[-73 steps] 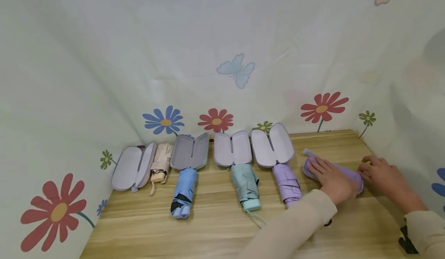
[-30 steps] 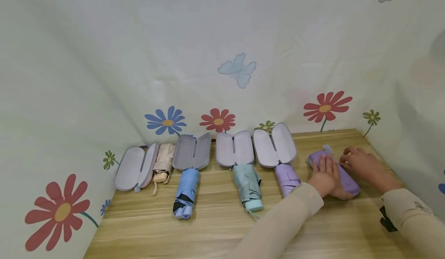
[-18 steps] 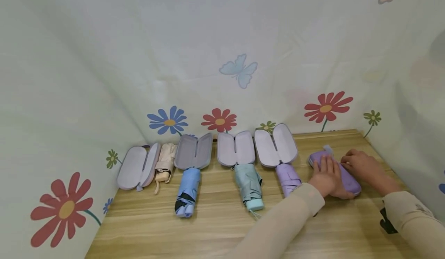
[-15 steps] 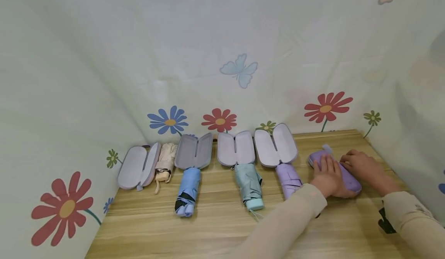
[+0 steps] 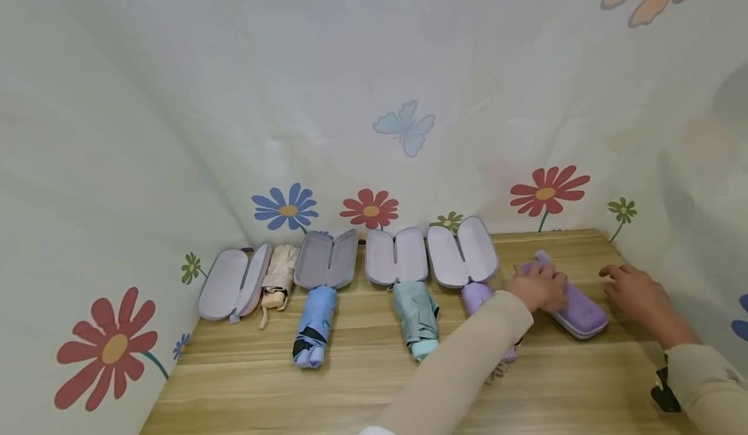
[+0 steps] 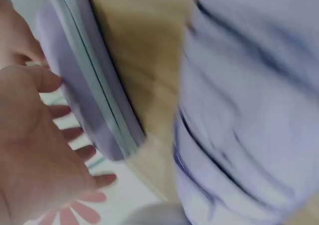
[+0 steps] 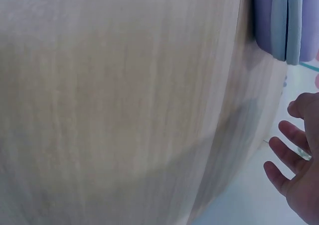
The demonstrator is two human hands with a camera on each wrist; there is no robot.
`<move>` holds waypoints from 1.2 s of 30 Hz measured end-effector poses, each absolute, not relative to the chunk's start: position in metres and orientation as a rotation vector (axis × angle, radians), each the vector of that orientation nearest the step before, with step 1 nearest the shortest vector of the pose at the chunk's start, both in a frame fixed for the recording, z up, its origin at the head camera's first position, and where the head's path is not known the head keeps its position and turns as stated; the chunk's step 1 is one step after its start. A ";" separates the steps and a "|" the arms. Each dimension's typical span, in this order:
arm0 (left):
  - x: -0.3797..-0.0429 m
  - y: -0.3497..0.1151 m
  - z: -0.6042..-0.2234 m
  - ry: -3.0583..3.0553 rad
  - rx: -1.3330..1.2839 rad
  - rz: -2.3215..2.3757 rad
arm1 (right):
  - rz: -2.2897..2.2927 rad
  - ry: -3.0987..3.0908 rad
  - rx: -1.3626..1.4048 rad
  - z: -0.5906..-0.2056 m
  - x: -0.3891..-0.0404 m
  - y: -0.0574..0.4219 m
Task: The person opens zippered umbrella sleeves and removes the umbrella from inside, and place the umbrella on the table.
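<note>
A purple zip case lies closed and slanted on the right part of the table, a grey loop at its far end. Over its far half is my left hand, fingers loosely bent; in the left wrist view they spread beside the purple zip case, and I cannot tell whether all touch it. My right hand hovers to the right of the case, apart from it, fingers relaxed and holding nothing. A folded purple umbrella is partly hidden by my left sleeve; it looms large in the left wrist view.
Several open cases stand along the back wall, among them a white-lined one and a grey-lined one. Folded teal, blue and beige umbrellas lie near them. Patterned curtain surrounds the wooden table.
My right hand has come off the case and moved right. My left hand has lifted from lying flat and shifted toward the case's far left side. The case stays about where it was.
</note>
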State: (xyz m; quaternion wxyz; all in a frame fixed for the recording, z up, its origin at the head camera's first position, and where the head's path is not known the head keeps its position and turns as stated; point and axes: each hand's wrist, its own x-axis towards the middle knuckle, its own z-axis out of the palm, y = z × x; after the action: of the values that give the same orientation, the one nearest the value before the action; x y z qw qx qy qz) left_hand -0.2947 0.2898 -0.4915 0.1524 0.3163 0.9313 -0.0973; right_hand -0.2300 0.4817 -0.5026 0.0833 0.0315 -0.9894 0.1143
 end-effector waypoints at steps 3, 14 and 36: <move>-0.303 0.277 -0.491 2.664 1.017 -0.250 | 0.379 -2.967 0.087 -0.506 -0.227 0.485; -0.328 0.273 -0.512 2.608 1.147 -0.249 | 0.392 -2.900 0.054 -0.513 -0.226 0.474; -0.305 0.246 -0.480 2.779 1.124 -0.300 | 0.417 -2.887 0.031 -0.505 -0.222 0.466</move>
State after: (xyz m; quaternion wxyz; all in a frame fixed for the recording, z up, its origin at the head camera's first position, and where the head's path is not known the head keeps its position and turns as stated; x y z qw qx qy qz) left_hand -0.3045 0.2457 -0.4805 0.0643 0.3724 0.9205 -0.0995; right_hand -0.2218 0.4665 -0.5049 0.1119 0.0104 -0.9835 0.1419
